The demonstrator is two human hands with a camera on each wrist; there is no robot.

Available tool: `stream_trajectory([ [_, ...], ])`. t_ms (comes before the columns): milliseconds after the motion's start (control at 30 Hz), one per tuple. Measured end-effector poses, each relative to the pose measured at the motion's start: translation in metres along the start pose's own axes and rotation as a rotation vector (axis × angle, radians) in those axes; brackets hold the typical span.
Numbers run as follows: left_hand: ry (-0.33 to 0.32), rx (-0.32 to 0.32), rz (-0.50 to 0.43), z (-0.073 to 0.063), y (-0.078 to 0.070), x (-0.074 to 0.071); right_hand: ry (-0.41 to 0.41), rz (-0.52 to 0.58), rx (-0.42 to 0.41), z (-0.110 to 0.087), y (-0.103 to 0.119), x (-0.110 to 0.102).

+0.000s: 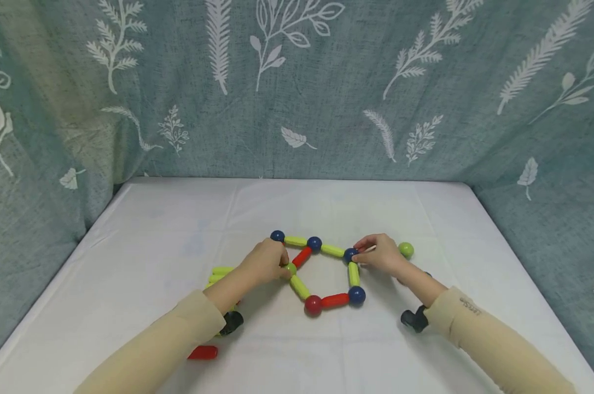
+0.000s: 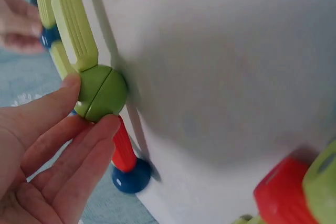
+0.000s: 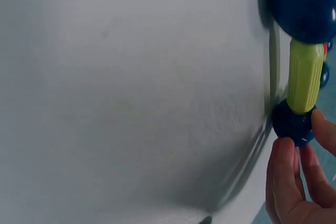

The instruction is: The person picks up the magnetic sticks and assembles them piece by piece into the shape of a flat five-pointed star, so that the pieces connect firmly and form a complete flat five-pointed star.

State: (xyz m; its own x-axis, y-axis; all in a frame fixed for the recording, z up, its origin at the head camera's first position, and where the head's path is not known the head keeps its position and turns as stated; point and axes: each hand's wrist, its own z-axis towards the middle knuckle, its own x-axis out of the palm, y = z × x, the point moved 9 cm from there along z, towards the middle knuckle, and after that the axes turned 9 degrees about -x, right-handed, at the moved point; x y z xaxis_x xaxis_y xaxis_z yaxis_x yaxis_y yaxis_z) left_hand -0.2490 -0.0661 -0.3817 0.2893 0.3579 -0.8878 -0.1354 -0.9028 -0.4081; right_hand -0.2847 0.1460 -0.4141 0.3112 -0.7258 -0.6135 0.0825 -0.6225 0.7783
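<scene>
Magnetic balls and rods form a closed ring on the white table. My left hand [image 1: 265, 261] pinches the green ball [image 2: 102, 93] at its left corner between thumb and fingers. From that ball run a yellow-green rod [image 1: 300, 287] to a red ball [image 1: 313, 305] and red rods, one ending at a dark blue ball [image 2: 131, 176]. At the ring's far right corner, my right hand [image 1: 380, 254] pinches another dark blue ball [image 3: 294, 124]. A yellow-green rod [image 3: 305, 77] joins it to the nearer blue ball [image 1: 356, 295]. A red rod [image 1: 335, 300] closes the near side.
A loose green ball [image 1: 406, 250] lies beyond my right wrist. Several yellow-green rods [image 1: 222, 271] lie beside my left forearm, partly hidden by it. A red rod [image 1: 203, 353] lies nearer, partly under the sleeve. A patterned curtain [image 1: 297, 109] hangs behind the table [image 1: 341, 355].
</scene>
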Motion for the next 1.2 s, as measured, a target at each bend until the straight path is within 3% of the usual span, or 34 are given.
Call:
stream_trajectory([
  [233, -0.062, 0.029, 0.008, -0.01, -0.008, 0.001, 0.001, -0.007, 0.052, 0.024, 0.004, 0.001],
  [467, -0.096, 0.032, 0.008, -0.012, -0.009, 0.001, -0.016, 0.004, 0.067, 0.034, 0.009, 0.004],
  [667, -0.098, 0.04, -0.007, -0.015, -0.007, 0.003, -0.004, 0.002, 0.083, 0.034, 0.006, 0.007],
  [800, -0.057, 0.033, -0.052, -0.015, -0.002, 0.004, 0.004, -0.026, 0.054, 0.034, 0.008, 0.008],
  [1033, 0.011, 0.054, -0.05, -0.021, 0.024, -0.006, -0.002, -0.011, 0.028, 0.033, 0.007, 0.008],
  [1200, -0.038, 0.029, -0.088, -0.031, 0.054, -0.026, -0.002, -0.006, 0.006, 0.034, 0.009, 0.009],
])
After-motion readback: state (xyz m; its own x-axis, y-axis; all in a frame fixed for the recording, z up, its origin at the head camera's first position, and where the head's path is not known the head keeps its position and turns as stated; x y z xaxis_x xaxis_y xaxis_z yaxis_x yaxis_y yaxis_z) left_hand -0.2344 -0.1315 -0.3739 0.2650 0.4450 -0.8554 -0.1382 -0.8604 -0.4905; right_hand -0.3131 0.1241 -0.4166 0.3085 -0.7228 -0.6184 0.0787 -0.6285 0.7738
